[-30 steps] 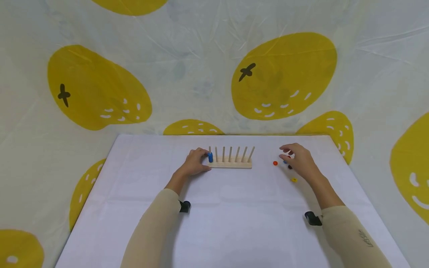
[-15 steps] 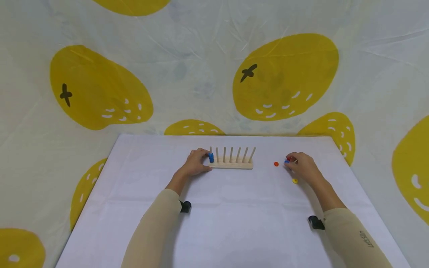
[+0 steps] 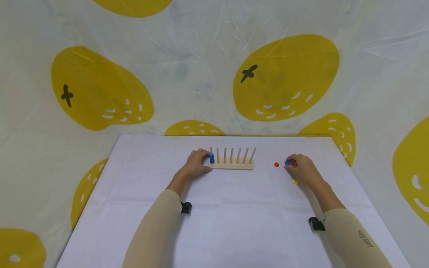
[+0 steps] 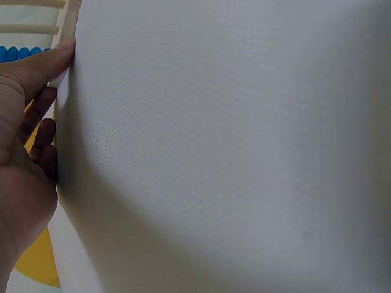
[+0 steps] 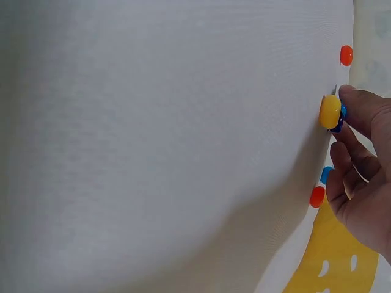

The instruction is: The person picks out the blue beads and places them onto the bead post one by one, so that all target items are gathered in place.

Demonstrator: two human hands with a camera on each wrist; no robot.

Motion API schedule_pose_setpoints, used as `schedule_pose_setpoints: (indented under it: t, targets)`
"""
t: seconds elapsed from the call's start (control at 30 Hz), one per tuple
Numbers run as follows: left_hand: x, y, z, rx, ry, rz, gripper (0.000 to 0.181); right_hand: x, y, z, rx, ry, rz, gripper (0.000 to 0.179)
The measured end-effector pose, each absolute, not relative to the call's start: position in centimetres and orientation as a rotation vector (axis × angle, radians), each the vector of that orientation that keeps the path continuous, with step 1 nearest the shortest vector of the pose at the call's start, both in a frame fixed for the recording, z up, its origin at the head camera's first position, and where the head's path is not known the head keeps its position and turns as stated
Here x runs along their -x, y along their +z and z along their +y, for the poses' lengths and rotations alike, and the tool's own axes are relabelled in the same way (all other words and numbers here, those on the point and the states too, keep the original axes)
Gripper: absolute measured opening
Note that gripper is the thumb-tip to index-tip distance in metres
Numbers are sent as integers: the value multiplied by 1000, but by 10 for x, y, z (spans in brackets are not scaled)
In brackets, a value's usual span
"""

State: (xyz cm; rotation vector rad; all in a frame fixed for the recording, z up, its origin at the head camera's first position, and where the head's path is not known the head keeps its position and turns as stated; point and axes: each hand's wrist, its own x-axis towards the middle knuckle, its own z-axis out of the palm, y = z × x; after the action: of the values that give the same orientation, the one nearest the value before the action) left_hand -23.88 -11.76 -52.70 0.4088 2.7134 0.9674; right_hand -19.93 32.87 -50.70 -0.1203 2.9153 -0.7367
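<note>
A pale wooden rack (image 3: 234, 166) with several upright pegs stands on the white table. Its leftmost peg carries a stack of blue beads (image 3: 212, 158), seen as a ribbed row of blue beads (image 4: 24, 55) in the left wrist view. My left hand (image 3: 195, 163) holds the rack's left end, thumb at the front of the base and fingers behind. To the right, my right hand (image 3: 302, 168) pinches a small blue bead (image 3: 287, 162) between thumb and fingertips. In the right wrist view a yellow bead (image 5: 330, 112) partly covers that blue bead (image 5: 344, 112).
An orange-red bead (image 3: 276, 164) lies between the rack and my right hand. The yellow bead (image 3: 295, 181) is nearer me, below that hand. Beyond the curled fingers, the right wrist view shows another red bead (image 5: 317, 196) and a blue bead (image 5: 327, 175).
My right hand has come down over the loose beads, and its spread fingers have closed on a blue one. The left hand stays at the rack's end.
</note>
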Motion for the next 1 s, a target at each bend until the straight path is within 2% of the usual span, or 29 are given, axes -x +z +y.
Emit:
schedule_pose_setpoints:
  t: [0.57,1.0]
  targets:
    - [236,-524,-115,-401,967,2722,61,202,-511,331,149,-707,2915,27]
    - [236,-526,-116,-399,964,2723,61,206,-487,313,213,-768,2948,28]
